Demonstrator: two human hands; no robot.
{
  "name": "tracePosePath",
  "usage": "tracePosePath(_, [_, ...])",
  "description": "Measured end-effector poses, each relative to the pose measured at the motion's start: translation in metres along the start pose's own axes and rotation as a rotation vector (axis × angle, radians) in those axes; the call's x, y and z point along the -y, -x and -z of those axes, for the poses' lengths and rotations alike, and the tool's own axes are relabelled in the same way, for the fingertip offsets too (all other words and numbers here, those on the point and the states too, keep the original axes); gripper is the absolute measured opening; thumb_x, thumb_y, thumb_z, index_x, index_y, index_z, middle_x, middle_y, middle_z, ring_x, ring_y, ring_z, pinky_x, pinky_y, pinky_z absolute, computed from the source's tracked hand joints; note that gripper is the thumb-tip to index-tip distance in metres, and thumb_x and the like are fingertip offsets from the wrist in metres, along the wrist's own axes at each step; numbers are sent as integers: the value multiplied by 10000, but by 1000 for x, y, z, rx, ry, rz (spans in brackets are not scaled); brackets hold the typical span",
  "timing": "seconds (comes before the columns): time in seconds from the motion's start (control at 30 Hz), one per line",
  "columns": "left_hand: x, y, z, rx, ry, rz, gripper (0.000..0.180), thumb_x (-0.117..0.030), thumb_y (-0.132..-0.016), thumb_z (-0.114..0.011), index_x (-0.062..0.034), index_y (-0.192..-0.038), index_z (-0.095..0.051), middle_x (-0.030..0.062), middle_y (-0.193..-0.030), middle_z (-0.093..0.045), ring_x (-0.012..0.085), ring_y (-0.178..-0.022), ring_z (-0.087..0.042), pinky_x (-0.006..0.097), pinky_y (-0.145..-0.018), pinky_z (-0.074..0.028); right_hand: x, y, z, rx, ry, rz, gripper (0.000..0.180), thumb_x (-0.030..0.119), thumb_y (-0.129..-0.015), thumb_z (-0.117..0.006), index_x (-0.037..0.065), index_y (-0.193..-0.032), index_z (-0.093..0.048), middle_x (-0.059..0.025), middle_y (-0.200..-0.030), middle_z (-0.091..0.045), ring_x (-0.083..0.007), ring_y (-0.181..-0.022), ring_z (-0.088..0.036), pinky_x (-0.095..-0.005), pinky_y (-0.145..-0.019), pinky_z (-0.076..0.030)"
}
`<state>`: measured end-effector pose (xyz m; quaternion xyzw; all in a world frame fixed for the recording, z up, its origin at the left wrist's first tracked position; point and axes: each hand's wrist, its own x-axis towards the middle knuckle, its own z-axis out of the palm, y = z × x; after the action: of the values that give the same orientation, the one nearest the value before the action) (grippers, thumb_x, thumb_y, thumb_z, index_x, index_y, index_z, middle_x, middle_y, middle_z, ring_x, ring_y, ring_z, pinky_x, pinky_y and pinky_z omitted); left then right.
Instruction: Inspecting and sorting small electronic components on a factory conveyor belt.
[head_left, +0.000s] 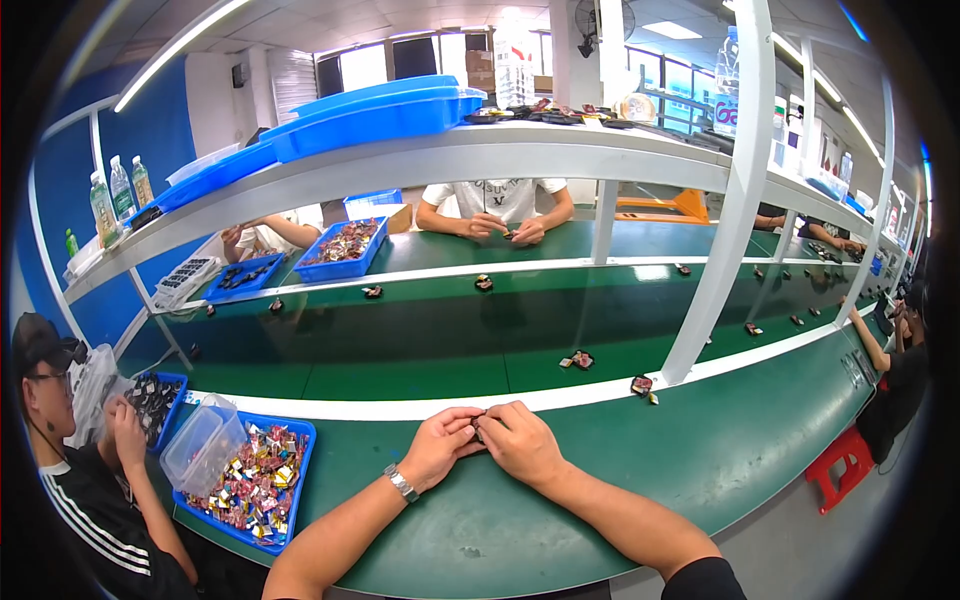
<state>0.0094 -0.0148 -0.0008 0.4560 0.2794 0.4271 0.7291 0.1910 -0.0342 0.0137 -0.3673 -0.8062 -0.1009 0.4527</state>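
Observation:
My left hand (443,445) and my right hand (520,442) meet above the green table (480,530). Between their fingertips they pinch a small dark part (477,428), mostly covered by the fingers, so its kind is unclear. Left of my forearm stands a blue tray (309,450) heaped with small red, yellow and white electronic pieces (262,480). A clear plastic tub (203,446) lies tilted on top of that heap. Past my hands, on the white rail, sits a small black and red assembly (641,386).
A green conveyor belt (430,340) carries scattered small assemblies (577,360). A white post (715,220) rises at the right, under a shelf (500,150) with blue trays (375,118). Co-workers sit across and on both sides; one (90,490) is close at left. A red stool (838,465) stands right.

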Motion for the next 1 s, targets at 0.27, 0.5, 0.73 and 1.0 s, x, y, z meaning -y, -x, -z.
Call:
tracePosePath(0.27, [5, -4, 0, -22, 15, -28, 303, -28, -979, -553, -6, -1279, -524, 117, -1250, -616, 200, -1137, -614, 378, -977, -540, 0, 0, 0, -32, 28, -7, 170, 55, -749, -747, 43, -905, -683, -74, -986, -621, -254, -881, -611, -349, -746, -532])
tracePosePath(0.5, [-1, -3, 1, -60, 96, -45, 357, -26, -993, -514, -19, -1348, -477, 99, -1281, -596, 184, -1174, -588, 367, -980, -523, -5, 0, -13, 31, -107, -88, 335, 111, -737, -791, 42, -1045, -678, -114, -1167, -629, -288, -979, -629, -363, -836, -541])
tracePosePath(0.73, [-9, -4, 0, -134, 68, -89, 466, -38, -989, -504, -21, -1433, -363, 181, -1500, -409, 321, -1317, -490, 483, -1074, -452, -97, -28, -54, -58, 52, -388, 229, 133, -750, -755, 38, -953, -707, -134, -1075, -662, -317, -979, -626, -411, -881, -519])
tracePosePath(1.0, [-6, -8, 2, -80, 7, -74, 359, -63, -968, -557, 2, -1314, -488, 187, -1412, -504, 319, -1276, -536, 471, -1047, -481, -130, -27, -50, 49, 183, -462, 408, 208, -761, -760, 40, -1113, -641, -126, -1101, -631, -333, -1062, -573, -449, -890, -495])
